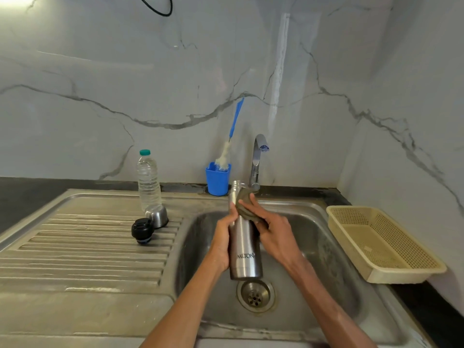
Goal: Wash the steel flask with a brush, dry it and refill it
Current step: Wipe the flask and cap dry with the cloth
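Observation:
The steel flask (244, 249) stands upright and uncapped above the sink basin (326, 259), over the drain. My left hand (222, 243) grips its body from the left. My right hand (272, 231) presses a dark grey-green cloth (244, 200) against the flask's neck and shoulder. The bottle brush (232, 139), blue handle up and white bristles down, leans in a blue cup (217, 180) behind the sink. The flask's black stopper (142, 231) and steel cap (157, 215) lie on the ribbed drainboard. A clear plastic water bottle (148, 180) with a green cap stands behind them.
The chrome tap (257, 159) rises just behind the flask, with no water running. A beige perforated plastic basket (381, 243) sits on the dark counter at the right. Marble-patterned walls close off the back and right sides. The steel drainboard (88, 259) stretches to the left.

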